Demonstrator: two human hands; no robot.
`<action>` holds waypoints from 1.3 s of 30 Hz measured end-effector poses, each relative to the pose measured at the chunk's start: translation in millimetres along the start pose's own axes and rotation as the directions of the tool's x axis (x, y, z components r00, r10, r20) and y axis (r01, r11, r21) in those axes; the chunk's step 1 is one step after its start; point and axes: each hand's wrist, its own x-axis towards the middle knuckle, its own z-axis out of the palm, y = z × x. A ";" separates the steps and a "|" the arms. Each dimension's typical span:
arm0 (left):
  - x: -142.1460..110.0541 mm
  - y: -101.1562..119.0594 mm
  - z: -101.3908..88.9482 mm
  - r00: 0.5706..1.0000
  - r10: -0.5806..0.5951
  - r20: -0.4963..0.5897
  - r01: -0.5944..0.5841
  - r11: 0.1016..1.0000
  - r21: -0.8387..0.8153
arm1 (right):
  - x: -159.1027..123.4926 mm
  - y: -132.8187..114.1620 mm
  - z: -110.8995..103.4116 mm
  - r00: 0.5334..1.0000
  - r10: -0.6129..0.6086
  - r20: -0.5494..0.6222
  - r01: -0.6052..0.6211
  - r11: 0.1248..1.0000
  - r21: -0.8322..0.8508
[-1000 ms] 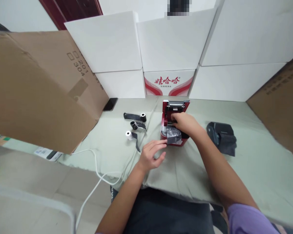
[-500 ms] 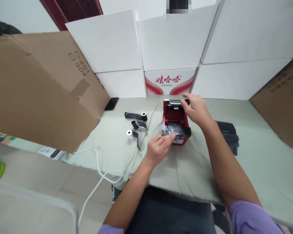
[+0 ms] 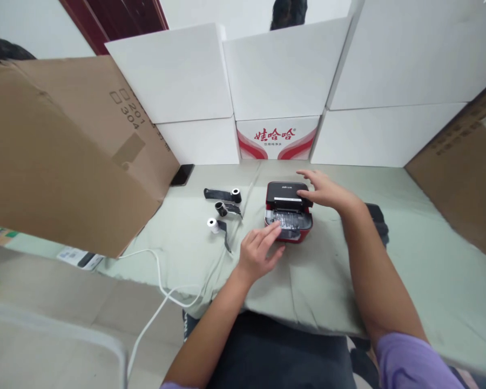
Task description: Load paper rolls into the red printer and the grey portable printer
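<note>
A small red label printer stands on the cloth, its black lid lowered over the back part. In front of the lid, a dark shiny strip with pale print lies across the opening and over the front edge. My left hand is open, with its fingertips at the strip's left front side and the thumb apart from them. Fingers spread, my right hand touches the lid's right side. Left of the printer lie a small roll with a black strip, a black roll and a white roll.
White boxes wall off the back of the table. Brown cardboard stands at the left and right. A phone lies at the back left, dark items beyond my right forearm. A white cable hangs off the front edge.
The printer's lid has swung from upright down towards the front, with my right hand on it. My left fingers have loosened from a pinch on the strip and spread.
</note>
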 end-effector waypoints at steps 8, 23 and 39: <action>28.4 -2.8 -1.3 0.970 -0.213 0.119 0.197 0.972 0.131 | 2.3 29.1 3.5 0.945 0.077 0.317 -0.189 0.920 0.342; 21.0 -8.2 13.1 0.977 -0.207 0.054 0.200 0.974 0.110 | -12.3 15.8 8.0 0.878 0.185 0.442 -0.394 0.804 0.445; 13.4 -18.9 17.2 0.990 -0.136 0.028 0.133 0.988 0.081 | -34.2 13.3 42.9 0.935 0.288 0.208 -0.354 0.691 0.630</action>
